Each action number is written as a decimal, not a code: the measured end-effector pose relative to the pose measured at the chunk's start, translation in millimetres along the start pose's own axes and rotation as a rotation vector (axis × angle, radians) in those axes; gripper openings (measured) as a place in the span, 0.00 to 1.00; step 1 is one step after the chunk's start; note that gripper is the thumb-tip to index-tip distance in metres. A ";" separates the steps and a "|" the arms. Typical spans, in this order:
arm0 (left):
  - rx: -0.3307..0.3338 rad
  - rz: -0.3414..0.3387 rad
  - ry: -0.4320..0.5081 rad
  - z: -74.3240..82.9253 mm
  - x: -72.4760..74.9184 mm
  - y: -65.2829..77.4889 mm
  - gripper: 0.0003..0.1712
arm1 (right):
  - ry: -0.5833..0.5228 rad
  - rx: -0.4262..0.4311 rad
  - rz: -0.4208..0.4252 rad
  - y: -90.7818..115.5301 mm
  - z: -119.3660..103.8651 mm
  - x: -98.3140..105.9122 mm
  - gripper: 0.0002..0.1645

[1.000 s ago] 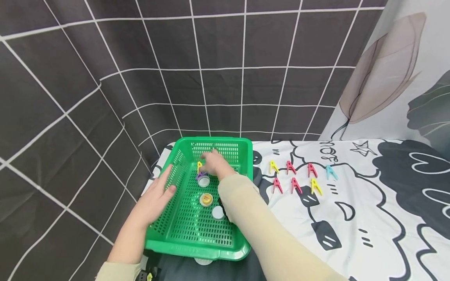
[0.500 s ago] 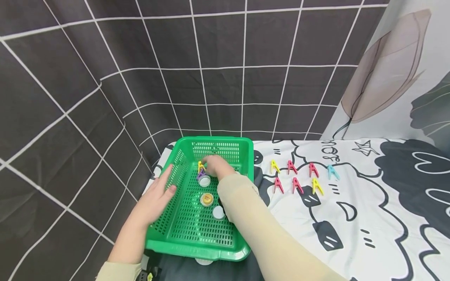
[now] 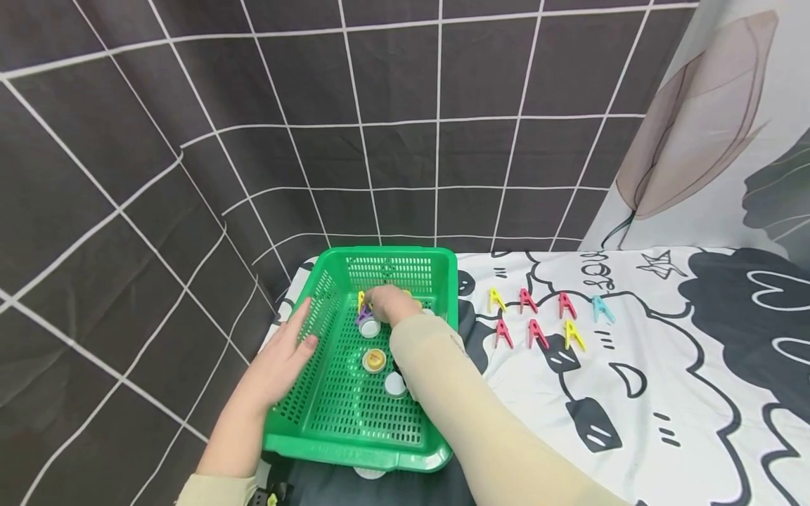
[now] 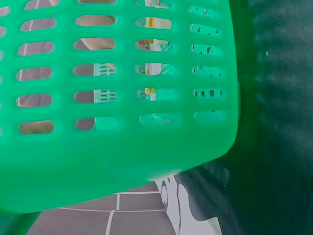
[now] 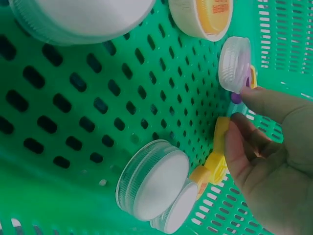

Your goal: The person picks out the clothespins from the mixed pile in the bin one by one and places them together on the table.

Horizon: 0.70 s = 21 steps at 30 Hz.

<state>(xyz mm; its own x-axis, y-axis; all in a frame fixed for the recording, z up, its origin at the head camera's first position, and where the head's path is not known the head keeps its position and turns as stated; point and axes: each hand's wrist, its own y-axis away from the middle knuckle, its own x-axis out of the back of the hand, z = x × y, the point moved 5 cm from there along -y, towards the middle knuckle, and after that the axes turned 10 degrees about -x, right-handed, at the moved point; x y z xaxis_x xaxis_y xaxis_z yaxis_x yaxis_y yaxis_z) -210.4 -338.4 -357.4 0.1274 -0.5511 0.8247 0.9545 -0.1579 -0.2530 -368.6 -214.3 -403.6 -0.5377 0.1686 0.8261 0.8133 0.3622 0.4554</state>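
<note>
A: What's different from a second ago?
B: The right hand (image 3: pixel 394 303) has sunk lower at the far end of the green basket (image 3: pixel 329 453); its fingers were stretched further out. The left hand (image 3: pixel 281 358) lies along the basket's left side as it did then, fingers straight.
A: Meaning what for the work?
B: I'd judge it's right down among the small pieces there.
A: Are the right fingers holding anything?
B: Can't tell. They're bent, with a narrow gap, close to a purple clothespin (image 3: pixel 363 314) and a yellow piece (image 5: pixel 221 133).
A: What else is in the basket?
B: A yellow clothespin (image 3: pixel 361 299) just beyond the purple one, a clear-sided lid (image 3: pixel 370 328) just nearer, then a yellow-centred lid (image 3: pixel 374 360) and a white lid (image 3: pixel 395 384). The right wrist view adds two white-topped lids (image 5: pixel 161 183), close together.
A: And outside?
B: On the patterned cloth (image 3: pixel 633 418) to the right, seven clothespins (image 3: pixel 534 327): four far, three near.
</note>
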 end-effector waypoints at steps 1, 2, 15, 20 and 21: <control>-0.001 0.001 0.000 0.2 0.0 0.0 0.35 | 0.023 0.011 0.006 0.2 -1.0 0.0 0.26; -0.002 0.003 0.000 0.1 0.0 0.0 0.35 | 0.041 0.023 0.017 0.0 -1.6 0.1 0.25; 0.002 0.000 0.005 1.8 0.3 -0.8 0.35 | 0.075 0.057 0.082 8.4 -0.9 0.3 0.24; -0.012 0.012 0.012 1.4 -0.3 -0.4 0.35 | 0.084 0.075 0.115 9.9 -2.1 1.1 0.22; -0.015 0.018 0.014 1.9 -0.1 -0.2 0.35 | 0.072 0.072 0.115 10.1 -1.9 1.3 0.23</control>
<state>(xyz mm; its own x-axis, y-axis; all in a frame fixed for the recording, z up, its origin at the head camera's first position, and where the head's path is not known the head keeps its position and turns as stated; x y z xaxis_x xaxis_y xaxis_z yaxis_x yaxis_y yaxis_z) -210.0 -336.7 -356.5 0.1406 -0.5651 0.8130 0.9478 -0.1606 -0.2755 -360.6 -212.2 -397.3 -0.4227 0.1473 0.8942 0.8491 0.4094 0.3339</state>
